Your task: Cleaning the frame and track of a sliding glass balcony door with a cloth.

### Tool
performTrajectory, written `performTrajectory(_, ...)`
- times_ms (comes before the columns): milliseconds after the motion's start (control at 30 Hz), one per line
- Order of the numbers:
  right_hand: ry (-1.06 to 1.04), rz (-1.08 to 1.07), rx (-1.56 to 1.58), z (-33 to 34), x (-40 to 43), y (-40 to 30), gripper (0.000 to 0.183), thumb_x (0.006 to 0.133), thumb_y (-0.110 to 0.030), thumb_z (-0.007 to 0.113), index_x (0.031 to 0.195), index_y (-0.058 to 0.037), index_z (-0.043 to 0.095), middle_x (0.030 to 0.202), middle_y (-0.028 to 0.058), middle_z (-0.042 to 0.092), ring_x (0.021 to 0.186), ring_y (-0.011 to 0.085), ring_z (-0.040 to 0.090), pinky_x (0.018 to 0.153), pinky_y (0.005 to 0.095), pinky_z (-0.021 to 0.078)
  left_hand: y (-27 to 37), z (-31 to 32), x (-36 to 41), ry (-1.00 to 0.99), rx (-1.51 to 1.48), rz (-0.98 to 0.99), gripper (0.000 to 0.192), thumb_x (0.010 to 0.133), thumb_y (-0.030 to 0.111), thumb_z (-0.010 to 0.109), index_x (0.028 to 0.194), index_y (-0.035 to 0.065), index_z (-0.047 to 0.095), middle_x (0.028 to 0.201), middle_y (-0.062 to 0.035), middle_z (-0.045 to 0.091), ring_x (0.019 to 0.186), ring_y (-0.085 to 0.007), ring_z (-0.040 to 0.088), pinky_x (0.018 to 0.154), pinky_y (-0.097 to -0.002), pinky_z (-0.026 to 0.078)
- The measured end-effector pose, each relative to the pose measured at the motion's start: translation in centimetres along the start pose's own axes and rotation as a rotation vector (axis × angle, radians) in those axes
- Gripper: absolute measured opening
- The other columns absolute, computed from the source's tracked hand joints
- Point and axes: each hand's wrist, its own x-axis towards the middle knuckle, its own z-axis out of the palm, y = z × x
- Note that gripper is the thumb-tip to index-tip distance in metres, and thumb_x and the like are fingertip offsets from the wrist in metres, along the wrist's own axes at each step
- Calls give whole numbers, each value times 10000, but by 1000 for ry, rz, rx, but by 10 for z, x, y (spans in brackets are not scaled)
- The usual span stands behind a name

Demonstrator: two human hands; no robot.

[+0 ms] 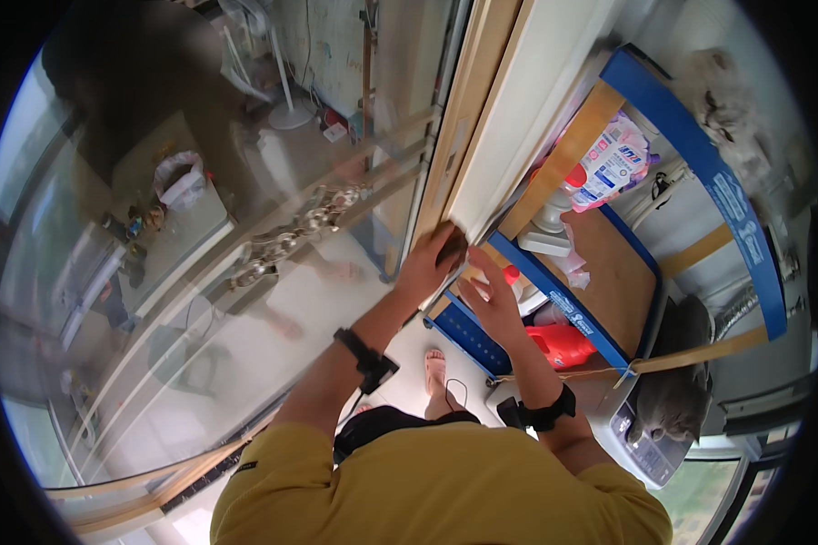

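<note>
In front of me, beside the wooden sliding-door frame [455, 146], my left hand [424, 267] is closed around a small dark brown object [453, 246], too blurred to name exactly. My right hand [496, 303] is just to its right with the fingers apart and slightly bent. Its fingertips come close to the dark object; whether they touch it I cannot tell. Nothing is visible in the right palm. Behind that hand is the blue metal shelf rack [538, 271], with a red cap [510, 274] near the fingers.
The rack holds a pink-and-white detergent pouch [610, 163] and a red bottle [560, 344]. A grey cat [675, 402] lies on the washing machine [644, 446]; a pale cat [726, 109] is beyond the rack's upper bar. Reflective glass [300, 327] fills the left side.
</note>
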Motion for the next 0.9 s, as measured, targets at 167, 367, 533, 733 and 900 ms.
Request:
performTrajectory(167, 43, -186, -164, -27, 43, 15, 585, 861, -129, 602, 1373, -55, 329, 1395, 110, 365, 1275, 224, 370, 1000, 359, 345, 14, 37, 88, 387, 137, 146, 517, 837, 81, 558, 1325, 75, 387, 1222, -248, 462, 1022, -430, 510, 852, -427, 457)
performTrajectory(367, -139, -176, -160, -47, 72, 44, 619, 856, -96, 605, 1393, -64, 298, 1412, 98, 348, 1297, 207, 349, 1000, 353, 345, -84, 103, 31, 151, 135, -241, 515, 783, -32, 497, 1289, -9, 405, 1136, -223, 507, 947, -403, 547, 797, -430, 476)
performTrajectory(533, -143, -309, -182, -45, 90, 45, 573, 854, -94, 609, 1360, -30, 348, 1366, 116, 408, 1234, 218, 423, 980, 341, 362, -52, 100, 51, 323, 39, 24, 576, 743, -81, 496, 1303, 40, 433, 1092, -190, 514, 936, -368, 550, 736, -402, 488)
performTrajectory(733, 87, -442, -309, -39, 81, 36, 454, 794, -23, 624, 1224, -11, 480, 1259, 142, 488, 1141, 277, 481, 928, 343, 394, -72, 94, 42, 225, -33, -119, 557, 718, -99, 517, 1236, 106, 500, 1084, -196, 546, 977, -389, 547, 827, -428, 469)
performTrajectory(900, 61, -384, -177, -35, 65, 31, 441, 790, -7, 618, 1211, -19, 488, 1239, 134, 498, 1087, 256, 498, 872, 323, 411, -29, 82, 81, 333, -87, 34, 490, 714, -105, 522, 1166, 83, 506, 1024, -175, 555, 906, -356, 554, 774, -403, 467)
